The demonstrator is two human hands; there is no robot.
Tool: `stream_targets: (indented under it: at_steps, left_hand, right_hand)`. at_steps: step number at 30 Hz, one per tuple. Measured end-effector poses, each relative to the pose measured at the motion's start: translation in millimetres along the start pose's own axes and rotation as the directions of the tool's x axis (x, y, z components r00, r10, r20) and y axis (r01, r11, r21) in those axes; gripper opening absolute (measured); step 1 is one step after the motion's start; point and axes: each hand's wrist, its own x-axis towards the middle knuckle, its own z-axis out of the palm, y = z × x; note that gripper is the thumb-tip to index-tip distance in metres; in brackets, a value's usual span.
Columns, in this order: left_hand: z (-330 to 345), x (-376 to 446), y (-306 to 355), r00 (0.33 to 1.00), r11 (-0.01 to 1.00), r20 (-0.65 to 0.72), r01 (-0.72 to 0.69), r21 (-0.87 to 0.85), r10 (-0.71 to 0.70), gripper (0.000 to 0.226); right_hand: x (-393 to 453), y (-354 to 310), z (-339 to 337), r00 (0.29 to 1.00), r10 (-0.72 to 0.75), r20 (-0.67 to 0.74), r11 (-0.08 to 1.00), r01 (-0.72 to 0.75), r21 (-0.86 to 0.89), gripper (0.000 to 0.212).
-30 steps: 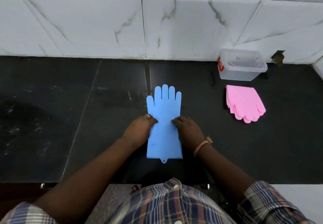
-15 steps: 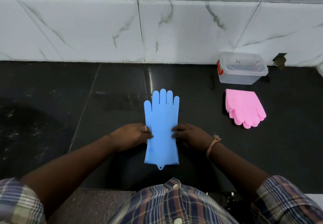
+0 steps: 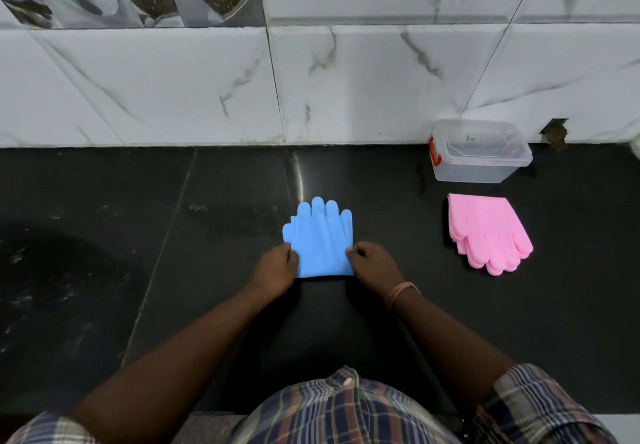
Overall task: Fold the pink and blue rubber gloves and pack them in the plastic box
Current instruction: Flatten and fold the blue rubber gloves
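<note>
Folded blue rubber gloves (image 3: 320, 241) at frame centre on the black stone desk (image 3: 138, 270), fingers toward the wall, left hand (image 3: 277, 268) and right hand (image 3: 374, 263) pinching the near fold's corners; clear plastic box (image 3: 479, 150) upper right, beyond folded pink rubber gloves (image 3: 486, 232), nearer the right hand.

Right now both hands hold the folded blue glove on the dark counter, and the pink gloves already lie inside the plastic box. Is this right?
Not quite. In the head view the pink gloves lie on the counter beside the closed plastic box, not inside. The rest holds: left hand and right hand hold the folded blue glove.
</note>
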Motion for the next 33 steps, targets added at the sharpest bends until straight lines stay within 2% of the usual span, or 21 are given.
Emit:
stream_targets:
  at_steps: [4, 7, 10, 15, 18, 21, 25, 27, 28, 30, 31, 33]
  left_hand:
    - [-4, 8, 10, 0.994, 0.994, 0.031, 0.107, -0.010, -0.107, 0.030]
    - [-2, 6, 11, 0.992, 0.991, 0.012, 0.126, -0.042, -0.125, 0.023]
    - [2, 4, 7, 0.990, 0.987, -0.040, 0.130, -0.098, -0.134, 0.013]
    - [2, 8, 8, 0.981, 0.960, -0.081, 0.153, -0.234, -0.176, 0.027]
    - [-1, 14, 5, 0.983, 0.987, -0.142, 0.098, -0.125, -0.116, 0.028]
    - [-1, 21, 3, 0.976, 0.990, -0.171, 0.122, -0.065, -0.131, 0.021]
    - [-2, 22, 11, 0.972, 0.981, -0.190, 0.160, 0.110, -0.137, 0.034]
    - [-4, 23, 15, 0.963, 0.975, -0.243, 0.159, 0.157, -0.118, 0.032]
    - [-6, 25, 17, 0.957, 0.981, -0.270, 0.147, 0.128, -0.108, 0.031]
    - [-9, 30, 23, 0.954, 0.987, -0.257, 0.158, -0.002, -0.153, 0.051]
    - [-11, 35, 26, 0.957, 0.981, -0.215, 0.182, -0.070, -0.193, 0.058]
    - [-16, 44, 34, 0.969, 0.961, -0.089, 0.214, -0.177, -0.233, 0.054]
  right_hand:
    - [12, -2, 4, 0.999, 0.047, 0.009, 0.997, -0.046, -0.059, 0.035]
    - [12, -3, 4, 0.999, -0.012, 0.048, 1.000, 0.013, -0.028, 0.026]
    - [15, -6, 2, 0.997, -0.071, 0.006, 0.997, 0.072, -0.022, 0.026]
    - [26, -11, 8, 0.998, 0.018, -0.056, 0.999, -0.020, -0.049, 0.038]
    - [31, -10, 9, 0.997, 0.039, -0.067, 0.998, -0.043, -0.055, 0.048]
    - [35, -13, 10, 0.993, 0.074, -0.097, 0.995, -0.080, -0.062, 0.057]
    - [37, -21, 9, 0.991, 0.106, -0.083, 0.975, -0.120, -0.188, 0.057]
    - [37, -28, 8, 0.987, 0.133, -0.094, 0.947, -0.154, -0.283, 0.056]
    - [36, -31, 7, 0.983, 0.140, -0.118, 0.938, -0.170, -0.301, 0.057]
    - [37, -38, 6, 0.979, 0.131, -0.156, 0.939, -0.173, -0.298, 0.060]
    - [38, -42, 5, 0.983, 0.117, -0.141, 0.946, -0.154, -0.286, 0.058]
    - [44, -48, 2, 0.991, 0.118, -0.064, 0.981, -0.126, -0.148, 0.045]
